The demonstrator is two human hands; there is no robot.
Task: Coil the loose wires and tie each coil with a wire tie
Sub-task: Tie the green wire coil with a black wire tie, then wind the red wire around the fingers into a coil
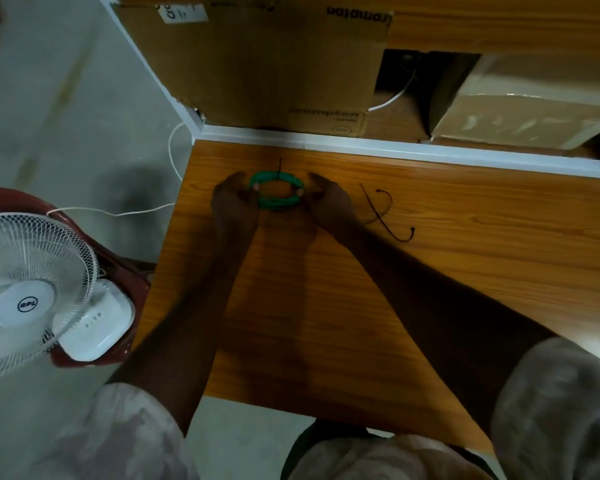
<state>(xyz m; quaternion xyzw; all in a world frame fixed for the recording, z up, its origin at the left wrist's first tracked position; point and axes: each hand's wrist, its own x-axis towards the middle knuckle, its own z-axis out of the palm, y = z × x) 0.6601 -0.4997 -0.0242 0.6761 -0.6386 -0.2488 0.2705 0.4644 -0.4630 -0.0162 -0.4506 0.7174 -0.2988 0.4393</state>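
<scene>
A green wire coil (278, 201) lies on the wooden table (361, 306) near its far edge. A black wire tie (280, 167) is on the coil's far side, its tail sticking up toward the wall. My left hand (234, 199) holds the coil's left end and my right hand (329, 199) holds its right end, thumbs inside the loop. Loose black wire ties (385, 213) lie on the table just right of my right hand.
Cardboard boxes (274, 64) stand beyond the white table rim (395, 147). A white table fan (32, 299) sits on a red chair at the left, with a white cord (118, 213) trailing across the floor.
</scene>
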